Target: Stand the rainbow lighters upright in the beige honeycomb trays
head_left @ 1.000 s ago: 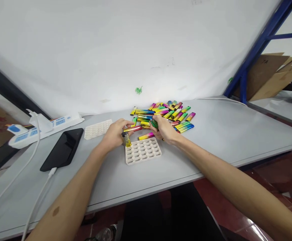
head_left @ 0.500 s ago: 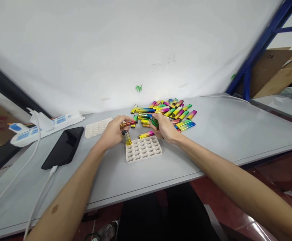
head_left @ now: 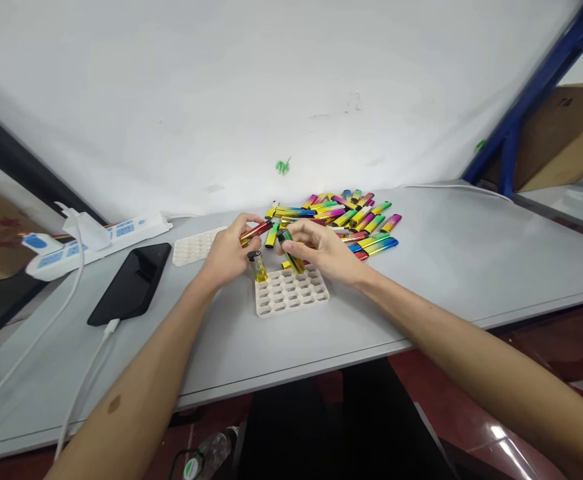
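Observation:
Between the fingers of my left hand (head_left: 227,255) is a red and gold lighter (head_left: 256,232), held nearly level. My right hand (head_left: 325,250) grips a green and yellow lighter (head_left: 291,252), tilted with its yellow end low over the tray's back edge. A white tray (head_left: 292,309) with rows of slots lies below both hands. One yellow lighter with a black top (head_left: 258,267) stands upright in its back left corner, close to my left fingers. Behind my hands spreads a pile of shiny multicoloured lighters (head_left: 356,220); my right hand hides part of it.
A second white tray (head_left: 194,247) lies left of my left hand. Farther left are a black phone (head_left: 130,283) on a charging cable and a white power strip (head_left: 116,233). The wall (head_left: 291,100) rises behind the desk (head_left: 441,267); a blue frame (head_left: 526,100) stands at right.
My right hand has come left and toward me from the pile, bringing the green and yellow lighter to the tray. My left hand keeps hold of the red and gold lighter.

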`<state>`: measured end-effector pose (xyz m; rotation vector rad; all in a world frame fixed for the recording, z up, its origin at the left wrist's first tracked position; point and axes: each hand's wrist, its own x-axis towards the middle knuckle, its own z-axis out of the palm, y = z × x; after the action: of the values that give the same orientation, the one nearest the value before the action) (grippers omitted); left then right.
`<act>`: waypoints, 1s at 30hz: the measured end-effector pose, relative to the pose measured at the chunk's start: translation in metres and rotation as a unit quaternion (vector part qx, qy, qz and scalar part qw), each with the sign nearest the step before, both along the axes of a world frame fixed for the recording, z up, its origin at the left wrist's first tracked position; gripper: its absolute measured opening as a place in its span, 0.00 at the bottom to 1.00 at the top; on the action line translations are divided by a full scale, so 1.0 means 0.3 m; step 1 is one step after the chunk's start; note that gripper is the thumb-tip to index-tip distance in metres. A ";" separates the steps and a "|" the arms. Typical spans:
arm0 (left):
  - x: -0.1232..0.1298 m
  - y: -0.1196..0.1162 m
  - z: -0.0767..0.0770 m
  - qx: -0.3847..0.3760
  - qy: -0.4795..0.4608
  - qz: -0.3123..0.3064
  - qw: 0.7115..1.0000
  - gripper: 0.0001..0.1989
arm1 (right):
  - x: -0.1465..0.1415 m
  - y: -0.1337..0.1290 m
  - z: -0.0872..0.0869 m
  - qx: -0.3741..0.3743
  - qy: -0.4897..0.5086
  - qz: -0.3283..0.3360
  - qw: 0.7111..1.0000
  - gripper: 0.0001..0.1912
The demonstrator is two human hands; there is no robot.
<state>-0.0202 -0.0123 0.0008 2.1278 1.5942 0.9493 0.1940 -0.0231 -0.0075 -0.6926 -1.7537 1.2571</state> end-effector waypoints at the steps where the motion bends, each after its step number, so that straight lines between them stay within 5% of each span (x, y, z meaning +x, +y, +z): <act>1: 0.000 -0.001 0.001 0.002 0.005 0.004 1.000 0.19 | -0.001 -0.003 0.000 -0.006 0.008 0.006 1.000 0.14; 6: 0.004 -0.005 0.004 0.012 0.012 0.008 1.000 0.18 | -0.013 -0.004 -0.020 0.034 0.014 -0.011 0.999 0.14; 15: 0.003 0.004 -0.014 0.016 -0.006 -0.003 1.000 0.15 | -0.039 -0.017 -0.039 0.182 -0.141 -0.064 0.971 0.09; 22: -0.001 0.007 -0.023 -0.023 -0.088 -0.050 0.995 0.10 | -0.048 -0.019 -0.040 0.220 -0.181 -0.098 0.954 0.09; 27: -0.010 0.017 -0.020 -0.050 -0.129 -0.092 0.986 0.16 | -0.030 0.008 -0.047 0.205 -0.153 -0.206 0.945 0.10; 30: -0.009 0.017 -0.016 -0.064 -0.142 -0.113 0.981 0.18 | -0.022 0.028 -0.057 0.225 -0.143 -0.209 0.941 0.11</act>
<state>-0.0230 -0.0072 -0.0040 1.9348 1.2137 0.9928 0.1873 -0.0147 -0.0247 -0.9409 -1.9037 0.4592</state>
